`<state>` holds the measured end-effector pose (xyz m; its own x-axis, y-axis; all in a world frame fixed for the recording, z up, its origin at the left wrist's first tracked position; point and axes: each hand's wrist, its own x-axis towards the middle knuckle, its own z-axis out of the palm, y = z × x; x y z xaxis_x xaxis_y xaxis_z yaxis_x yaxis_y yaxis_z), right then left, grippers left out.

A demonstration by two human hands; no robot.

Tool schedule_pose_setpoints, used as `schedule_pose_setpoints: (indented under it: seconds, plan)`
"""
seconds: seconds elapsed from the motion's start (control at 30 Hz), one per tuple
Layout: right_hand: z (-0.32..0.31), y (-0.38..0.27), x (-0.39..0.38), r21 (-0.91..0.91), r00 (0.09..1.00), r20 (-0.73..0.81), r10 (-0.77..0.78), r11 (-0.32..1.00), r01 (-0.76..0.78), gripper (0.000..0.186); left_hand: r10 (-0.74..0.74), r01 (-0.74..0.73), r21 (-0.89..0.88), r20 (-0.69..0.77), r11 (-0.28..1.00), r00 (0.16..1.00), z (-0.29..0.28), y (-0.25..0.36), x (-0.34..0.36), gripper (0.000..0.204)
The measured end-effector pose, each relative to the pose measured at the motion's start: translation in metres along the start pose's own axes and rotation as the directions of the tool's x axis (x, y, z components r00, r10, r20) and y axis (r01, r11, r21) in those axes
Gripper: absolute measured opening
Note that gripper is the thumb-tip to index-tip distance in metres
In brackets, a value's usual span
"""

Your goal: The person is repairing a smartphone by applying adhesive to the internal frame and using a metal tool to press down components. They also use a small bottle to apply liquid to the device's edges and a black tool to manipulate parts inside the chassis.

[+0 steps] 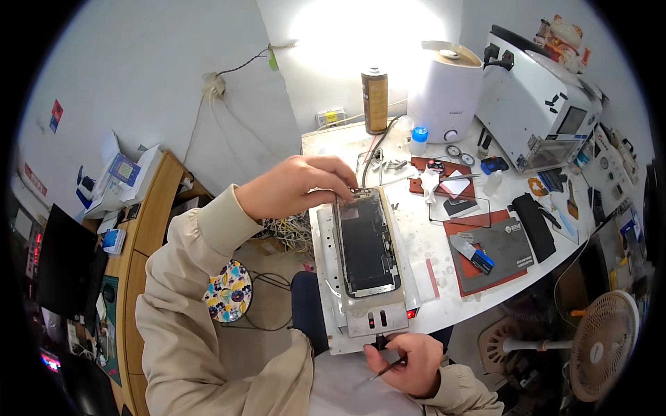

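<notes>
Black flat rectangular phone part with a thin metallic rim [368, 243] lies on a long silver metal device with two slots [378, 320], just beside the left hand [302, 184] on its right. This hand has its fingers bent together and the tips at the upper edge of the part; whether they pinch it, I cannot tell. The right hand [415, 364], at the near end of the device, is clamped on a thin dark stick-like tool [388, 369].

Containers stand on the white worktop [458, 308] beyond the left hand, to its right: a tall brown-and-gold cylindrical can [375, 104], a small whitish bottle with blue cap [419, 142], and a large white rounded tank with a front knob [444, 97]. Their contents I cannot tell. Farther right of this hand, a flat red-brown tray or mat [417, 187] carries a white card-like piece [456, 186] and small parts.
</notes>
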<state>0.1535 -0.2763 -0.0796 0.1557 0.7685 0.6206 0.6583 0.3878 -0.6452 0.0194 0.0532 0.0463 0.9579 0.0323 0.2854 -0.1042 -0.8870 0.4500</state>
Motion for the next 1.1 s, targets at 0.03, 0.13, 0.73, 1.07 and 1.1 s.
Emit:
schedule_pose_setpoints:
  seconds: [0.03,0.13,0.73,1.07,1.1]
  plan:
    - [0.002,-0.002,-0.001,-0.012,0.999,-0.03,0.035,0.999,-0.035,0.051,0.02,-0.02,0.0,-0.02,1.0,1.0,0.001,-0.001,-0.001,0.017]
    - [0.007,-0.002,-0.007,-0.037,0.999,-0.039,0.029,0.999,-0.03,0.051,0.055,-0.054,0.01,-0.068,0.998,0.996,0.003,-0.003,-0.006,0.015]
    - [-0.093,0.061,0.087,-0.198,0.99,-0.057,0.132,0.97,-0.141,0.021,0.147,-0.132,0.27,-0.037,0.954,0.988,0.022,0.004,0.013,0.04]
    - [-0.073,0.114,0.177,-0.248,0.93,0.221,-0.294,0.905,0.345,0.021,-0.434,0.449,-0.212,0.115,0.868,0.894,-0.005,0.034,0.031,0.039]
    - [-0.072,0.114,0.181,-0.246,0.934,0.214,-0.287,0.909,0.336,0.021,-0.293,0.297,-0.034,0.083,0.954,0.952,-0.003,0.032,0.033,0.037]
